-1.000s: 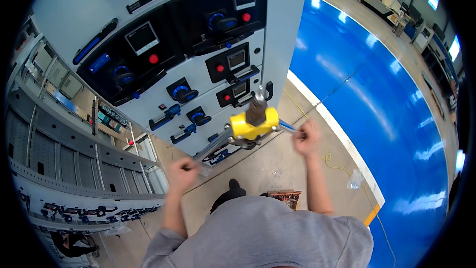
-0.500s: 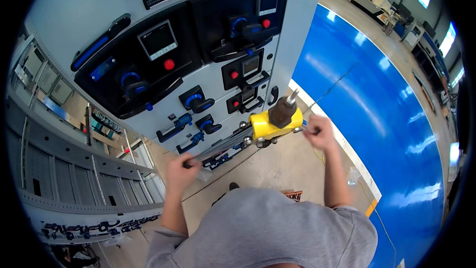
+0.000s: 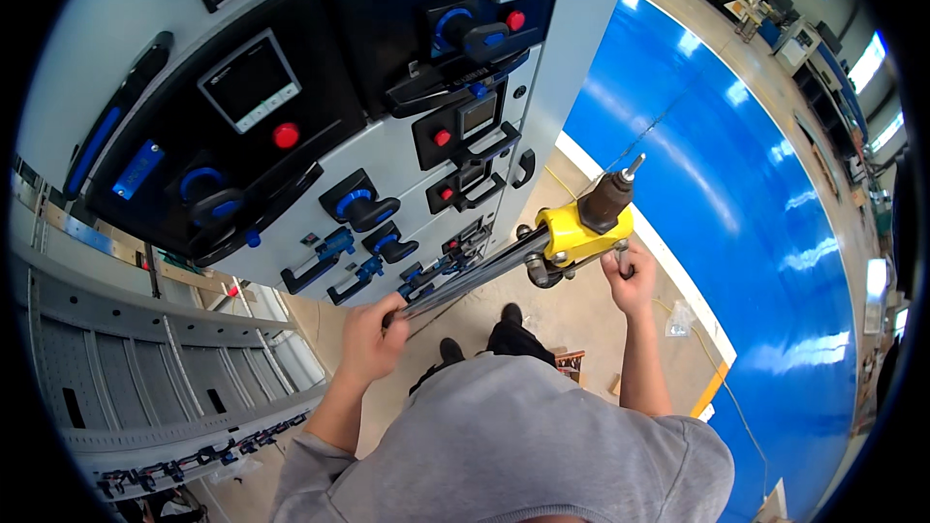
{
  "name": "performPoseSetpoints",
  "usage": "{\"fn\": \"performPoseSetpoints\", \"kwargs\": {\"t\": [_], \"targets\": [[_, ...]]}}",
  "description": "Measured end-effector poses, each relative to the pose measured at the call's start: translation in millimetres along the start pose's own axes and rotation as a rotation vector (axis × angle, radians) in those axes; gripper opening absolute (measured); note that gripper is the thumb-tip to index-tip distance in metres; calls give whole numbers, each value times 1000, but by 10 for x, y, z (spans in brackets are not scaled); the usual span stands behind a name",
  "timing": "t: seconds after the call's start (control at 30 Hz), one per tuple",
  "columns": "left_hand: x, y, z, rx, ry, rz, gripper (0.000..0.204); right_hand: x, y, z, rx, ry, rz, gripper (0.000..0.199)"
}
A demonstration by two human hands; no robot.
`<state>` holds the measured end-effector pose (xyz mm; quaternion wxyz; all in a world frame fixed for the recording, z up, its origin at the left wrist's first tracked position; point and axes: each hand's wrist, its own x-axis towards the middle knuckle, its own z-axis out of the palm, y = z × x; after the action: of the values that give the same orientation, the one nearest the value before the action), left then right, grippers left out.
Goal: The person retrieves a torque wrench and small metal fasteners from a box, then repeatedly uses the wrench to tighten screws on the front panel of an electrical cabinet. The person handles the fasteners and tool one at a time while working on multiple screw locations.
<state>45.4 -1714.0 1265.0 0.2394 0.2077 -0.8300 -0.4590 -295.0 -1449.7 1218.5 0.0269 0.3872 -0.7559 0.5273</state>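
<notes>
A long tool (image 3: pixel 484 276) made of grey bars with a yellow head (image 3: pixel 573 240) slants across in front of my body. On the head sits a dark brown collar (image 3: pixel 605 201) with a thin silver pin pointing up and away. Bolts and a rounded metal part show on its near side. My left hand (image 3: pixel 376 337) is closed round the dark lower end of the bars. At the head's right side my right hand (image 3: pixel 630 279) is closed on a small dark handle, mostly hidden by the fingers. I cannot tell the tool's exact kind.
A tall grey switchgear cabinet (image 3: pixel 402 155) with dark panels, rotary handles and red buttons stands ahead. At left lies a grey metal frame (image 3: pixel 136 368). My feet stand on beige floor; blue flooring (image 3: pixel 736 232) spreads to the right, with clear plastic (image 3: pixel 680 320) beside its white border.
The tool's head has shifted right and slightly up, its pin tilting further right. My left hand has moved right and my right hand slightly lower beside the head. My shoes have come into view.
</notes>
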Motion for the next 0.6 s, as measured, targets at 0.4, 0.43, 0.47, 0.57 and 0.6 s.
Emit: {"fn": "performPoseSetpoints", "kwargs": {"t": [0.4,0.43,0.47,0.57,0.6], "targets": [[1593,1322,210,536,429,151,17,981,948,-266,233,-148,7,22],[1764,1454,218,586,494,120,17,1044,1075,-304,195,-172,14,12],[1944,1474,254,696,537,144,20,1111,1154,-308,248,-168,-19,9],[2307,1459,407,915,594,82,34,1283,1171,-318,368,-173,-38,7],[2378,1456,470,938,607,17,34,1306,1226,-331,387,-191,-25,10]]}}
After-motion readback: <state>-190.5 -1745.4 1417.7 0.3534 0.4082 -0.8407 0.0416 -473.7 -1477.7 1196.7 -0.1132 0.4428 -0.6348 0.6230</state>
